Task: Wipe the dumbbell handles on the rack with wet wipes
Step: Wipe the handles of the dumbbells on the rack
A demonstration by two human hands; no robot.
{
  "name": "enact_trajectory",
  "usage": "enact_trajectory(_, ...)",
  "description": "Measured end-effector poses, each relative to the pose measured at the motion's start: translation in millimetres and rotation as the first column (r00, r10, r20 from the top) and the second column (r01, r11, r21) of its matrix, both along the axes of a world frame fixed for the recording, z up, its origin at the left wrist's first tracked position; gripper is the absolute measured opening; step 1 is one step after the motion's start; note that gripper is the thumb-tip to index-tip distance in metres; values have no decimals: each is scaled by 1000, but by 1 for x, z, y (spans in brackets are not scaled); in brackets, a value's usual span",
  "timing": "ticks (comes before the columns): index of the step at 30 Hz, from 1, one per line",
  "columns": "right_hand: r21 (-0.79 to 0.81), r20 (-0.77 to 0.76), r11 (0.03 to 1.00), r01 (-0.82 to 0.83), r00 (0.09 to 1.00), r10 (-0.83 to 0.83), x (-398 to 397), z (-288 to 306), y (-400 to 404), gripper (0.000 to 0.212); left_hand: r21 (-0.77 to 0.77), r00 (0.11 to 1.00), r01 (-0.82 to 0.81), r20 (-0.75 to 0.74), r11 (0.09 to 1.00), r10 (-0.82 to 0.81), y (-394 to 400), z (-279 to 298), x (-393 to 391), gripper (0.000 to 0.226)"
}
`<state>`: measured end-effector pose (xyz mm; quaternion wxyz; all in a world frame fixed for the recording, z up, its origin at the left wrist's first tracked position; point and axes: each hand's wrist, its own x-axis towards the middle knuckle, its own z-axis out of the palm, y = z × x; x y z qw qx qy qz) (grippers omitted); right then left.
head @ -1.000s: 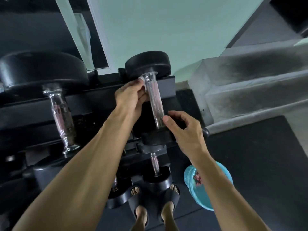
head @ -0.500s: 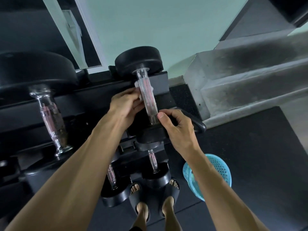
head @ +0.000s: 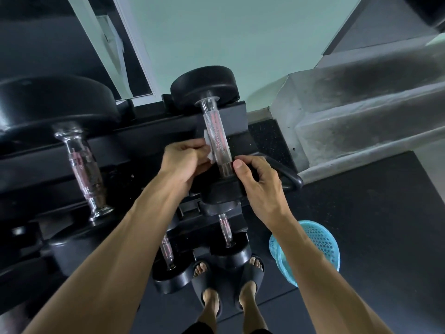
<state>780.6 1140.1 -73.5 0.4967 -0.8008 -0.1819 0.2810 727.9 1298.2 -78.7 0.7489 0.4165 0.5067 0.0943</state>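
A black dumbbell with a knurled chrome handle [head: 216, 133] lies on the top tier of the black rack [head: 149, 131]. My left hand [head: 185, 160] holds a white wet wipe [head: 209, 147] pressed against the lower left side of that handle. My right hand [head: 255, 182] rests on the dumbbell's near black head [head: 224, 191], thumb tip touching the handle's lower end. A larger dumbbell [head: 81, 162] lies to the left on the same tier. Two small dumbbells [head: 226, 230] sit on the lower tier.
A turquoise mesh basket [head: 310, 242] stands on the black rubber floor to the right of my sandalled feet [head: 228, 280]. Grey concrete steps [head: 361, 121] rise at the right. A pale green wall and a mirror edge are behind the rack.
My left hand has slid the wipe down the handle from near the far head toward the near end. The right hand stayed on the near head.
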Motion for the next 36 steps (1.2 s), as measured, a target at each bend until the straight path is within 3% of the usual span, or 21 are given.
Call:
enact_trajectory(4, -5, 23, 1000, -16, 1000, 16, 1, -2, -2, 9, -94, 964, -203, 154, 975, 216, 25, 8, 34, 24)
enact_trajectory(6, 1, 41, 1000, -8, 999, 8, 0, -4, -2, 17, -64, 978, -146, 138, 987, 154, 22, 8, 32, 27)
enact_trajectory(8, 7, 73, 1000, -2, 997, 1, -1, -6, -1, 32, 10, 1000, 18, 7, 1000, -18, 11, 4, 10, 28)
enact_trajectory(11, 4, 100, 1000, 6, 995, -6, -2, -9, 1, 46, 64, 961, 241, -154, 968, -229, -3, 2, -17, 23)
enact_trajectory(17, -2, 115, 1000, -8, 993, 8, -3, -12, -2, 62, 73, 1000, 3, -18, 997, -2, 7, 13, 7, 21)
enact_trajectory(22, 6, 123, 1000, 25, 992, -26, -4, -15, 0, 58, 194, 937, 299, -243, 934, -249, -9, 9, -18, 16)
enact_trajectory(24, 10, 122, 999, 31, 992, -32, -4, -15, 0, 57, 203, 968, 212, -176, 956, -178, -6, 16, -13, 14)
enact_trajectory(26, 7, 111, 1000, 26, 993, -27, -3, -15, 0, 56, 204, 998, 19, -58, 979, -7, 6, 22, 4, 17)
enact_trajectory(29, -3, 93, 999, 34, 995, -33, -3, -17, 1, 59, 187, 982, -190, 45, 964, 185, 23, 26, 27, 20)
enact_trajectory(36, 10, 95, 999, 39, 995, -40, -3, -15, 1, 52, 136, 997, -55, -38, 989, 60, -4, 18, 0, 19)
